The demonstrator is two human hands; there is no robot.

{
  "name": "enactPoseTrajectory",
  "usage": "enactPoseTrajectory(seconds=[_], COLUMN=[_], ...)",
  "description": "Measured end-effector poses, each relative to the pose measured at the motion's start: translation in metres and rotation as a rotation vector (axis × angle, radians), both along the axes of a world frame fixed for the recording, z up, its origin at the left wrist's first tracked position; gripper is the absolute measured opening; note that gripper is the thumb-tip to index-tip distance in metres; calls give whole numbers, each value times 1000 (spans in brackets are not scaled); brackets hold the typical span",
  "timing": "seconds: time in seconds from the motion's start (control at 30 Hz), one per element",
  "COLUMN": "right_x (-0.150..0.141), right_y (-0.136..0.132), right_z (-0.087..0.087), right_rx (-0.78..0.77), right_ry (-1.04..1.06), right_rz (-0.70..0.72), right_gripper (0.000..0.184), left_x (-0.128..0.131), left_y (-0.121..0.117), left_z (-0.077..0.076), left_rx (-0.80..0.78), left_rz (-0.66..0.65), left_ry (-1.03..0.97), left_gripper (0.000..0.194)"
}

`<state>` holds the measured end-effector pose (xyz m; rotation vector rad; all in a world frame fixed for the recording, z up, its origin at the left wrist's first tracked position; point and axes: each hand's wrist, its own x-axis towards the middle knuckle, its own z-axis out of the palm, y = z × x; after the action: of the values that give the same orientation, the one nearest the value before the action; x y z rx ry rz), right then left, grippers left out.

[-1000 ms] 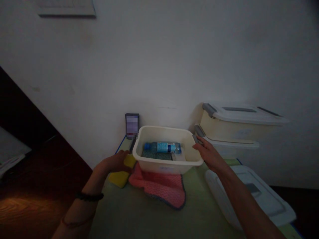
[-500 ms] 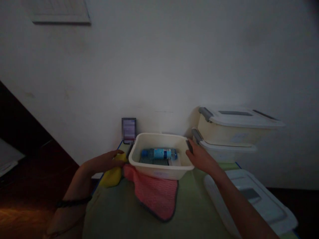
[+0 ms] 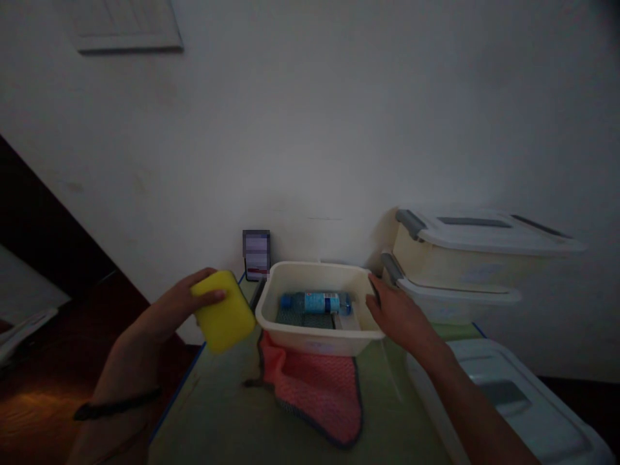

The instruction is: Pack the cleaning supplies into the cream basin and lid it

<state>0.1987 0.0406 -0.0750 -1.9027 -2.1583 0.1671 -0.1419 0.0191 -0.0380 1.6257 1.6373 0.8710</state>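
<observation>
Sponge sits between left hand's thumb and fingers.

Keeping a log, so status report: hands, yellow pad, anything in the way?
Left hand gripping yellow pad, left of the bin. Right hand at bin's right end. Pink cloth at bin's near side; nothing seen between pad and bin.

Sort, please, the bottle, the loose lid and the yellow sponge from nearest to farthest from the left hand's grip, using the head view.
1. Yellow sponge, held in the left hand's grip.
2. Bottle, inside the middle box.
3. Loose lid, lower right.
</observation>
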Motion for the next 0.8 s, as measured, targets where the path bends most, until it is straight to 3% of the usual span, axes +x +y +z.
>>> enactPoseTrajectory(seconds=[0.13, 0.2, 0.27, 0.37, 0.43, 0.5, 0.6, 0.8], right_x=[-7, -14, -20, -27, -28, -25, -19, -27], right_y=[-7, -10, -11, -7, -2, 3, 7, 14], right_z=[4, 13, 23, 36, 40, 40, 37, 31], right_rx=[107, 118, 28, -324, -484, -448, -301, -182], right_ry=[-61, 21, 255, 844, 1196, 1401, 1426, 1000], right_rz=[47, 141, 332, 669, 754, 723, 663, 509], right_gripper=[44, 46, 51, 53, 55, 58, 69, 79], left_x=[15, 29, 45, 66, 73, 76, 76, 83], left_y=[-6, -11, -14, -5, 9, 25, 43, 53], left_z=[32, 42, 47, 41, 32, 23, 12, 5], left_rx=[112, 302, 470, 406, 405, 399, 370, 285], left_rz=[-61, -51, -146, -486, -530, -527, -518, -518], left_ry=[-77, -179, -349, -469, -546, -550, -500, -356], left_gripper=[37, 34, 30, 8, 10, 14, 12, 11])
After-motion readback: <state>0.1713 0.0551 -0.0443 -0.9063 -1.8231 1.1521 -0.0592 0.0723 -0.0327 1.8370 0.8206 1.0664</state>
